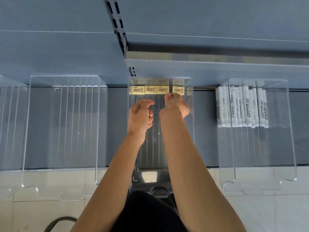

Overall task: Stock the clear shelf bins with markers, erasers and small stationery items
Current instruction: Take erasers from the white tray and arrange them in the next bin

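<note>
Bins first. Middle clear bin [192,131] sits straight ahead of me on the shelf [117,131]. Three cream erasers [150,90] stand in a row against its back wall, touching side to side, printed faces toward the camera. A fourth eraser [178,90] is at the right end of that row, apart from the third by a narrow gap, near the bin's right wall. Right bin [291,148] holds white markers [242,108], packed side by side at its back end, lengthwise front to back. Left bin [26,131] stands beside the middle one; the edge of another bin [10,114] shows at the far left.

Shelf is flat grey-blue. The bins' front ends overhang it above a pale tiled floor [267,206]. A slotted metal upright [117,22] runs up the back panel, and a higher shelf [217,64] juts out over the right half. A dark curved cable [58,221] lies on the floor at lower left.

Right hand [175,108] is reached into the middle bin, its fingers [167,97] pinching the fourth eraser at its lower edge. Left hand [139,116] hangs just beside it over the bin, fingers [150,114] curled inward, thumb across the top. I cannot tell whether anything is tucked inside that curl.
</note>
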